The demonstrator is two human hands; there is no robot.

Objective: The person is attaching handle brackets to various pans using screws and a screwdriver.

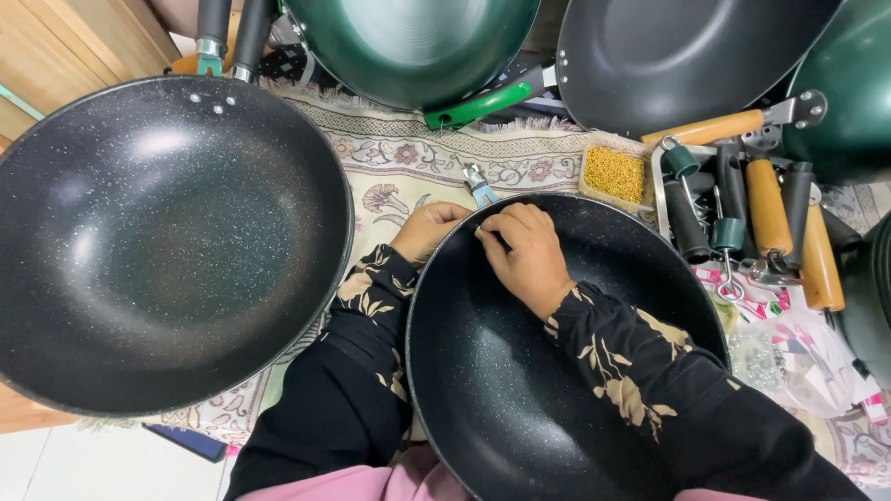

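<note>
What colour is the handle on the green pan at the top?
Bright green handle, on the dark green pan, seen in the head view.

A black speckled wok (520, 408) is set right of a larger black speckled wok (167, 241) on a patterned rug (408, 162), with a tray of wooden and black handles (742, 213) placed farther right.

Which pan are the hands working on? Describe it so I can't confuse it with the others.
On the patterned rug, find the two black speckled pans. It is the nearer one, in the lap, with the right hand inside its far rim and the left hand outside. Unlike its neighbour, no handle shows.
</note>
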